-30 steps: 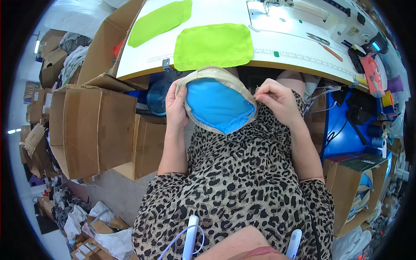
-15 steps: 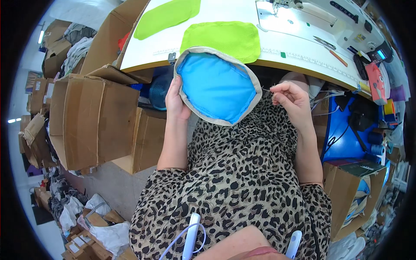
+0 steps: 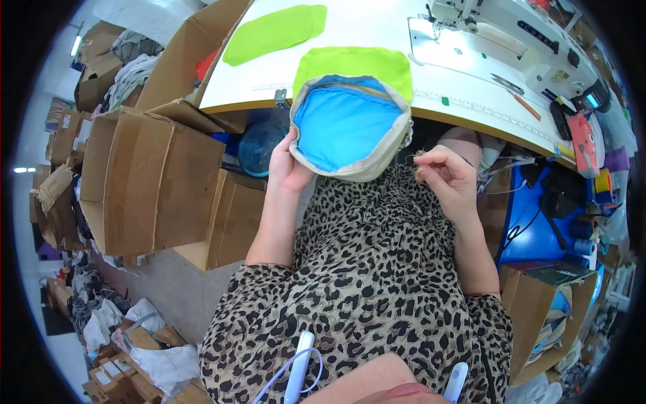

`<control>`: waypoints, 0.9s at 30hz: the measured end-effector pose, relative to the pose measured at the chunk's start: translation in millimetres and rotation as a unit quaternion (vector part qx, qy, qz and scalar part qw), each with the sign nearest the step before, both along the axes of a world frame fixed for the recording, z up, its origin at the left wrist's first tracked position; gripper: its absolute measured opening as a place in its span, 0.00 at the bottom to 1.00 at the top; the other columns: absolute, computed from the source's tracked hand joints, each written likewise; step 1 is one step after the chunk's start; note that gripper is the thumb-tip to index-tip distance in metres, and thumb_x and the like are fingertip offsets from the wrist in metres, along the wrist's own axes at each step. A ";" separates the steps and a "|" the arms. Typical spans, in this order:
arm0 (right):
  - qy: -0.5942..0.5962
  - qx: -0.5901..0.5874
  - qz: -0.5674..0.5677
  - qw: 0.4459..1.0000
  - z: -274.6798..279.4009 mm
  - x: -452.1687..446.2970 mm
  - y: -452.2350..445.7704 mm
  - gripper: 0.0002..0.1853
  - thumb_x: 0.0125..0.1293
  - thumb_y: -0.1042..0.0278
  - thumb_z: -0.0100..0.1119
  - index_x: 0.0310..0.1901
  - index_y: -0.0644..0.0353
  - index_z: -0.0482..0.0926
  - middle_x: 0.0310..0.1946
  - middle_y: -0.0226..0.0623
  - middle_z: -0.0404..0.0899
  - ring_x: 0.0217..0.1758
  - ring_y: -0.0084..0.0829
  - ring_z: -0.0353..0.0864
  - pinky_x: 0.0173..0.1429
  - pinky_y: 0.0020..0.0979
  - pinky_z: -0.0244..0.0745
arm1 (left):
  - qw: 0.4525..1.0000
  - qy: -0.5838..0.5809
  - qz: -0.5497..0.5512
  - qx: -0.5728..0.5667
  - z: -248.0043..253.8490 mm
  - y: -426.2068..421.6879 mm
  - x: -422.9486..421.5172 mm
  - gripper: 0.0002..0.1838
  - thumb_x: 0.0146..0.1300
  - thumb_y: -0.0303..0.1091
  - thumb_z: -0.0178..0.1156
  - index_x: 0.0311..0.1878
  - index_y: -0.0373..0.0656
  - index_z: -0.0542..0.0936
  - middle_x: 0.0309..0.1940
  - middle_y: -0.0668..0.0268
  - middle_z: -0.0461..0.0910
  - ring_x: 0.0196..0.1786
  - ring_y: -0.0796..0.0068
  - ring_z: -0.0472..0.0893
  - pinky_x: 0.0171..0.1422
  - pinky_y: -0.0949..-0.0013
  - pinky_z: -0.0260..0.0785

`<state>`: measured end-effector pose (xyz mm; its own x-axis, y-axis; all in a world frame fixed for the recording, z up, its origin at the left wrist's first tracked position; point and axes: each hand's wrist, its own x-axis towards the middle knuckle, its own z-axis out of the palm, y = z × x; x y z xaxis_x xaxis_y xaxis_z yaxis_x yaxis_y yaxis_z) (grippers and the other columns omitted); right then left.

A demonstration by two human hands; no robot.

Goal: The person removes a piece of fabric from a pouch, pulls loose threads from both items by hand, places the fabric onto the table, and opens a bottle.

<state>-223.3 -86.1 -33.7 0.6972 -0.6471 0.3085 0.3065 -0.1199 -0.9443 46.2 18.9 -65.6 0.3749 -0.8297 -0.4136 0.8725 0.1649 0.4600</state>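
Observation:
A round beige fabric piece with a bright blue lining (image 3: 346,124) hangs over my lap, its opening facing me. My left hand (image 3: 289,165) grips its lower left edge. To the right of it, apart from the fabric, my right hand (image 3: 447,176) is pinched on thin threads (image 3: 420,155). Behind the fabric piece, a lime green sheet (image 3: 363,62) lies on the white table (image 3: 370,23), partly covered from view. More lime green pieces (image 3: 274,35) lie overlapping at the table's left.
A sewing machine (image 3: 531,40) stands at the table's right, near scissors (image 3: 508,84) and an orange-handled tool (image 3: 527,108). A pink object (image 3: 583,145) sits at the right corner. Cardboard boxes (image 3: 161,182) stand at left, another box (image 3: 545,316) at lower right.
The fabric piece has tilted, now showing its beige outer side, and has shifted slightly right with my left hand. My right hand has moved away from its edge and down, holding threads.

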 end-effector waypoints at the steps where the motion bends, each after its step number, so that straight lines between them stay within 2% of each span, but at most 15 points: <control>1: 0.004 -0.019 -0.006 1.000 -0.2 1.1 1.3 0.08 0.65 0.83 0.55 0.45 0.66 0.78 0.35 0.29 0.73 0.37 0.17 0.75 0.43 0.18 0.72 | 1.000 0.014 -0.007 -0.024 -0.4 -0.1 0.2 0.25 0.74 0.42 0.39 0.67 0.36 0.61 0.67 0.52 0.64 0.68 0.54 0.65 0.72 0.49 0.57; 5: 0.034 -0.072 -0.040 0.996 -1.2 2.3 4.1 0.08 0.62 0.84 0.57 0.43 0.66 0.79 0.33 0.30 0.75 0.36 0.18 0.76 0.41 0.18 0.71 | 0.996 0.027 -0.019 -0.088 5.8 -1.3 -7.3 0.24 0.74 0.40 0.39 0.67 0.36 0.61 0.66 0.53 0.65 0.67 0.57 0.67 0.71 0.50 0.59; 7: 0.045 -0.082 -0.050 0.994 0.0 3.3 6.1 0.08 0.60 0.83 0.59 0.41 0.66 0.79 0.32 0.32 0.76 0.35 0.19 0.76 0.40 0.19 0.70 | 0.995 -0.019 -0.015 -0.093 14.4 -1.4 -17.2 0.24 0.74 0.39 0.40 0.68 0.36 0.59 0.66 0.53 0.65 0.66 0.57 0.67 0.70 0.51 0.60; 9: 0.072 -0.151 -0.078 0.983 0.9 4.3 6.5 0.08 0.59 0.82 0.60 0.41 0.66 0.80 0.31 0.33 0.77 0.33 0.21 0.77 0.38 0.20 0.71 | 0.994 -0.045 -0.006 -0.101 17.6 -3.4 -25.3 0.24 0.73 0.38 0.43 0.68 0.38 0.58 0.65 0.55 0.65 0.65 0.59 0.68 0.68 0.52 0.62; 12: 0.071 -0.141 -0.082 0.984 -2.5 9.4 7.8 0.08 0.58 0.82 0.62 0.40 0.65 0.80 0.31 0.34 0.78 0.33 0.22 0.78 0.39 0.21 0.72 | 0.988 -0.108 0.019 -0.105 21.0 -5.0 -41.6 0.22 0.73 0.37 0.44 0.67 0.42 0.60 0.64 0.57 0.66 0.63 0.62 0.70 0.67 0.54 0.64; 14: 0.077 -0.136 -0.085 0.984 -0.8 11.4 9.6 0.08 0.58 0.81 0.62 0.40 0.64 0.81 0.31 0.34 0.78 0.33 0.22 0.78 0.39 0.21 0.73 | 0.987 -0.111 0.010 -0.119 22.6 -5.6 -49.2 0.22 0.72 0.35 0.46 0.66 0.45 0.60 0.62 0.59 0.67 0.62 0.65 0.71 0.65 0.56 0.66; 19: 0.140 -0.170 -0.044 0.974 18.6 26.8 18.9 0.13 0.59 0.80 0.61 0.47 0.61 0.81 0.29 0.34 0.77 0.31 0.23 0.78 0.36 0.23 0.74 | 0.974 -0.197 -0.010 -0.115 32.9 -5.0 -74.4 0.24 0.72 0.33 0.47 0.67 0.43 0.55 0.61 0.60 0.66 0.62 0.69 0.70 0.63 0.62 0.68; 24: 0.174 -0.223 -0.011 0.959 8.3 29.8 13.8 0.08 0.61 0.79 0.60 0.43 0.64 0.79 0.28 0.33 0.76 0.31 0.22 0.77 0.37 0.22 0.74 | 0.962 -0.245 -0.015 -0.120 30.1 -7.5 -85.7 0.24 0.72 0.32 0.47 0.68 0.43 0.54 0.62 0.59 0.65 0.63 0.68 0.69 0.65 0.61 0.66; 26: 0.095 0.037 0.029 0.994 6.5 19.0 8.9 0.02 0.64 0.78 0.57 0.37 0.64 0.78 0.30 0.31 0.76 0.31 0.22 0.76 0.37 0.22 0.73 | 0.968 -0.223 -0.019 -0.114 26.2 -7.3 -82.1 0.25 0.71 0.31 0.48 0.68 0.42 0.54 0.62 0.59 0.64 0.63 0.68 0.69 0.66 0.61 0.66; 27: 0.041 0.072 0.050 0.995 2.8 12.2 -0.8 0.03 0.67 0.76 0.54 0.37 0.64 0.77 0.32 0.31 0.76 0.31 0.22 0.75 0.37 0.23 0.72 | 0.974 -0.201 -0.031 -0.103 22.6 -8.0 -79.3 0.26 0.70 0.31 0.50 0.68 0.42 0.54 0.62 0.59 0.64 0.63 0.68 0.69 0.65 0.61 0.66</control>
<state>-211.1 -87.0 -30.9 0.7792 -0.6068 0.1570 0.2309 0.0450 -0.9719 -33.0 11.0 -42.9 0.4179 -0.9060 -0.0671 0.6403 0.2414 0.7292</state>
